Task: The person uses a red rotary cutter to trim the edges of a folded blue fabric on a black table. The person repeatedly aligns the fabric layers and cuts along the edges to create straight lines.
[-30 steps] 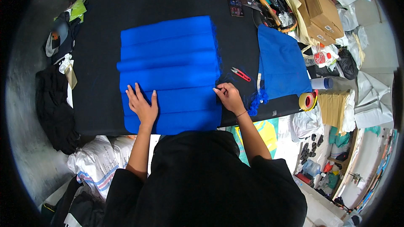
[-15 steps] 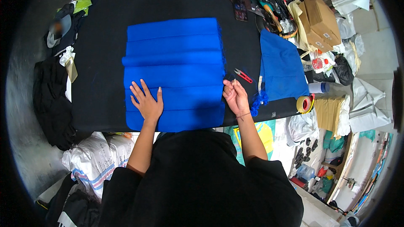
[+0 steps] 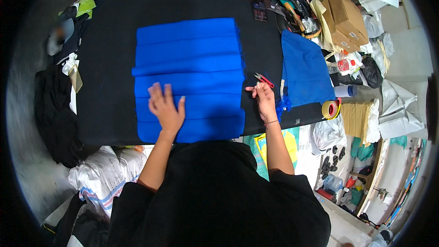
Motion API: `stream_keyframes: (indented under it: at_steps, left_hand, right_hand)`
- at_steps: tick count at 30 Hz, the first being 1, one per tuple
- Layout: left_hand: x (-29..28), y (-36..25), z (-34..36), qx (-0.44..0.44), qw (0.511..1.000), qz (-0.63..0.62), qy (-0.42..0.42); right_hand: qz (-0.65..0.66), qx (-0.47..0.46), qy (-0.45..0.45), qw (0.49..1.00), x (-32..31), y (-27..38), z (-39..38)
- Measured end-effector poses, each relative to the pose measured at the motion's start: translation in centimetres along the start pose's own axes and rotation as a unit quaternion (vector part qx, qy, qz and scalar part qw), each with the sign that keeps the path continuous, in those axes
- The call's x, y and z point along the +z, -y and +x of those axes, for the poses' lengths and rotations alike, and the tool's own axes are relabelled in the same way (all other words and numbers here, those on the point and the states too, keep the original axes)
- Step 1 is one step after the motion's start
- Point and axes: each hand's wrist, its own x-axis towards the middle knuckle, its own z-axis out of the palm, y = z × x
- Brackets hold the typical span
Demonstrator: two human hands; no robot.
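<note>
The folded blue cloth (image 3: 190, 75) lay in stacked pleats at the centre of the black table (image 3: 109, 41), its lowest fold reaching the near edge. The left hand (image 3: 165, 107) rested flat on the lower folds, palm down, fingers spread wide, holding nothing. The right hand (image 3: 264, 99) lay on the table just beside the cloth's right edge, fingers loosely curled and empty, near the red-handled scissors (image 3: 264, 79). A second blue cloth (image 3: 304, 71) lay toward the right edge, apart from the first.
</note>
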Motion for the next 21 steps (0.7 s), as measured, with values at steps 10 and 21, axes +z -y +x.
stream_keyframes:
  at_steps: [10,21]
  left_hand:
    - [5.8,-11.9,3.3,0.270,0.937,-0.103,0.197]
    - [7.4,-11.4,2.9,0.272,0.937,-0.090,0.201]
  right_hand:
    - [-0.019,0.125,0.068,0.990,4.0,0.8,0.0]
    - [-0.283,0.069,-0.003,0.957,-5.7,0.5,0.3]
